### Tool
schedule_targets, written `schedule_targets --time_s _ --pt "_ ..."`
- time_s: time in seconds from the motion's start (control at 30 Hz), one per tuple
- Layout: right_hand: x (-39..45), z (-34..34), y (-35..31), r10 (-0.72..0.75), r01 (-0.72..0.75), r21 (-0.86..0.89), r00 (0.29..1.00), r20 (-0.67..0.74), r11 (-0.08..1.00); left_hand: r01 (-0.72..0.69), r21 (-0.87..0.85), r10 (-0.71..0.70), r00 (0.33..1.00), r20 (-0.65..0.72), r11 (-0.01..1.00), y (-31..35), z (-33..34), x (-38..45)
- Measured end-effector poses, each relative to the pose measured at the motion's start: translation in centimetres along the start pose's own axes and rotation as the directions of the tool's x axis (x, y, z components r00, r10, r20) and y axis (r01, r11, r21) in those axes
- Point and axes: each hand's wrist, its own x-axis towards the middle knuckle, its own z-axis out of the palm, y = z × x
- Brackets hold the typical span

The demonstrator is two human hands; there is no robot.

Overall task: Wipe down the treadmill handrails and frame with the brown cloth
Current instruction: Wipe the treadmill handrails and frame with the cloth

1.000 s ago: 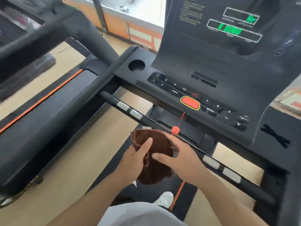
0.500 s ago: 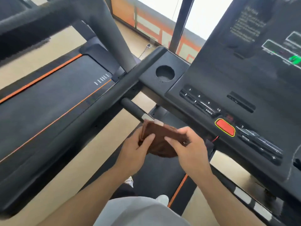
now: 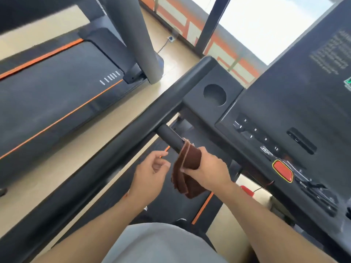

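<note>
- The right hand (image 3: 207, 168) grips the cloth (image 3: 187, 168), wrapped over the crossbar (image 3: 170, 137); its loose end hangs below the fist.
- The left hand (image 3: 150, 174) hovers just left of the cloth, fingers relaxed, holding nothing.
- The cloth looks soft, light and limp, so it will likely bunch; best held folded around the bar, palm on top.
- The handrail (image 3: 114, 149) lies beyond the left hand.

cloth (image 3: 190, 162) hides the crossbar (image 3: 170, 136); console text (image 3: 331, 52) blurred.
</note>
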Motion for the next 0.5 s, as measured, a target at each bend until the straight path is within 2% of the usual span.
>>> schedule_targets --time_s 0.03,0.1,0.2,0.37,0.5 --pt "1.0 -1.0 -0.9 -0.038 0.034 0.057 0.997 0.071 0.998 0.012 -0.015 -0.012 1.000 -0.006 1.000 -0.3 -0.4 0.0" --pt "3.2 -2.6 -2.7 -0.124 0.069 0.277 0.974 0.187 0.958 0.039 -0.037 -0.040 0.999 -0.025 0.999 -0.8 -1.1 -0.3" --pt "6.7 -3.3 -5.7 -0.184 -0.001 0.527 0.937 0.298 0.850 0.085 -0.047 -0.088 0.994 -0.065 0.995 -1.8 -2.2 -1.2" --pt "8.3 -3.3 -6.8 -0.239 -0.110 0.653 0.875 0.422 0.749 0.150 -0.022 -0.151 0.973 -0.173 0.988 -3.2 -3.0 -3.8" --pt "7.6 -3.3 -4.3 -0.322 -0.065 0.625 0.812 0.486 0.778 0.161 0.017 -0.154 0.965 -0.212 0.987 -2.5 -0.9 -5.3"
